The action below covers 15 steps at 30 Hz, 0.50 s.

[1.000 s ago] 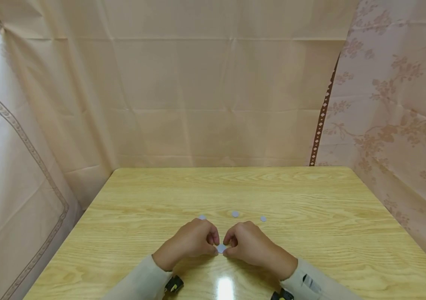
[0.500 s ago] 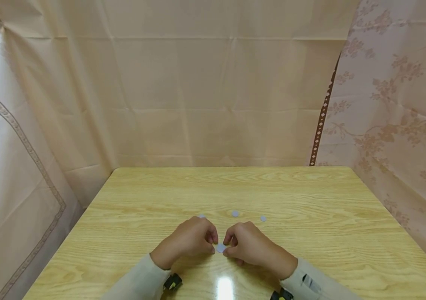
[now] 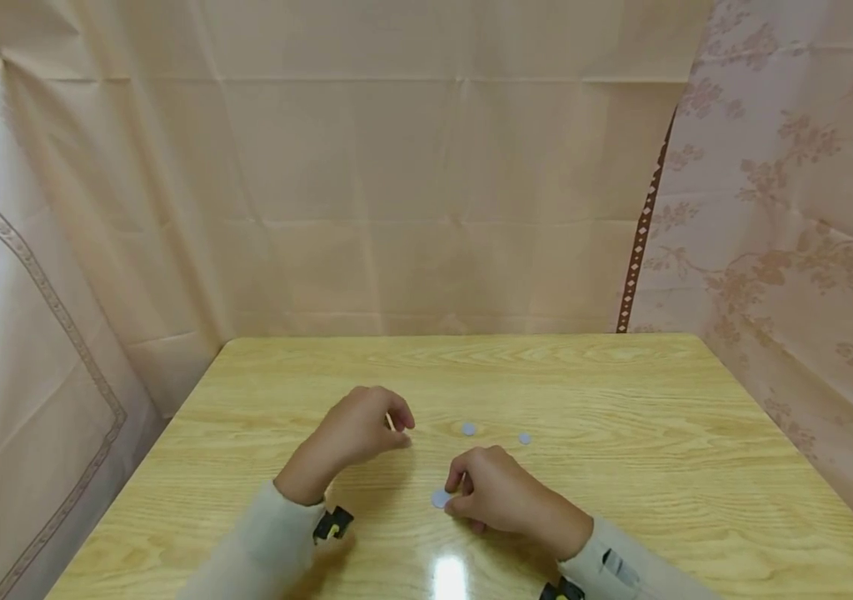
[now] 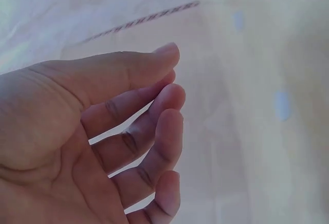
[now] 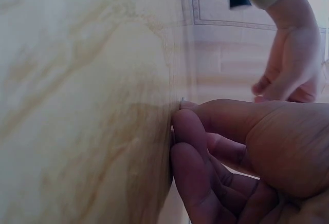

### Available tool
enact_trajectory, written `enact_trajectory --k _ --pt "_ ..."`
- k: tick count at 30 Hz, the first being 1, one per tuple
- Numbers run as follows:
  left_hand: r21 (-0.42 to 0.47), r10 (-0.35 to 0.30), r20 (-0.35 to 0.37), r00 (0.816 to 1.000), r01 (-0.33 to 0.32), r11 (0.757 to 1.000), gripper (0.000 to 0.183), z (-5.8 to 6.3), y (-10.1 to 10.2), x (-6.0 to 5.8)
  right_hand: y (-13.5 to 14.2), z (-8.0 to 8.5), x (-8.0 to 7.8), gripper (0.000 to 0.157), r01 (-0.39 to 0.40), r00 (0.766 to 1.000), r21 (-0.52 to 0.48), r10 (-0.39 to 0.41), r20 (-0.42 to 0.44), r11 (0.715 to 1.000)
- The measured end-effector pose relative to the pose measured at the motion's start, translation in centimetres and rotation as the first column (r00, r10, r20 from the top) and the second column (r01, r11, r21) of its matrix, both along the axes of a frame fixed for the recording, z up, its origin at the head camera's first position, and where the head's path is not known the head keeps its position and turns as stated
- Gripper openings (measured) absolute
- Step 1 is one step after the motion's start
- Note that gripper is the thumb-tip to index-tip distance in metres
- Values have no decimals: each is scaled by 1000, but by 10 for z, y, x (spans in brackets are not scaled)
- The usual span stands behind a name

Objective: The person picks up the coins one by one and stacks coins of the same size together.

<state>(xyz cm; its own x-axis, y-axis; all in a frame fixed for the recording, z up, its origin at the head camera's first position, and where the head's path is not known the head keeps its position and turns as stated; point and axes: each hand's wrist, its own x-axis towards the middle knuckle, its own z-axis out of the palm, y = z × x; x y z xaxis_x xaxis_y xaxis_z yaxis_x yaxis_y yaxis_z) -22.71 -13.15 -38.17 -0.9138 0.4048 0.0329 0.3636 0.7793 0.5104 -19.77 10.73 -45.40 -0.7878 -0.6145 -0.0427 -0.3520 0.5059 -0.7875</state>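
Observation:
A pale round disc [image 3: 440, 498] lies low over the wooden table [image 3: 591, 392] in the head view. My right hand [image 3: 497, 490] pinches its right edge between thumb and index finger. In the right wrist view, a thin sliver of it shows at the thumb tip, close to the tabletop. My left hand [image 3: 366, 423] is raised farther forward and left, fingers loosely curved, with a gap between thumb and index finger. The left wrist view shows nothing held in that hand. Two smaller pale discs [image 3: 468, 428] [image 3: 525, 438] lie beyond the right hand.
A beige curtain [image 3: 411, 192] hangs behind the table's back edge. Patterned cloth [image 3: 794, 208] hangs on the right and pale cloth [image 3: 29, 350] on the left. Black wrist straps [image 3: 333, 523] show at the sleeves, and a light reflection lies near the table's front.
My left hand has left the near disc and moved forward and left, over the spot where another pale disc showed. The right hand stays at the near disc.

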Motion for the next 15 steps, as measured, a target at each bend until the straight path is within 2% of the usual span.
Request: enact_trajectory --k 3,6,10,15 --pt "48 57 -20 998 -56 997 9 10 -6 -5 0 0 1 10 -3 1000 -1 3 -1 1000" --pt "79 100 -30 995 -98 992 7 12 -11 -10 -1 0 1 11 -2 1000 0 2 -2 1000" --pt "97 143 -41 989 -138 986 7 1 -15 -20 -1 0 2 10 4 1000 5 -4 -4 1000" --pt "120 173 -8 985 -171 978 8 -15 -16 -31 -1 0 1 10 5 1000 16 -5 -17 1000"
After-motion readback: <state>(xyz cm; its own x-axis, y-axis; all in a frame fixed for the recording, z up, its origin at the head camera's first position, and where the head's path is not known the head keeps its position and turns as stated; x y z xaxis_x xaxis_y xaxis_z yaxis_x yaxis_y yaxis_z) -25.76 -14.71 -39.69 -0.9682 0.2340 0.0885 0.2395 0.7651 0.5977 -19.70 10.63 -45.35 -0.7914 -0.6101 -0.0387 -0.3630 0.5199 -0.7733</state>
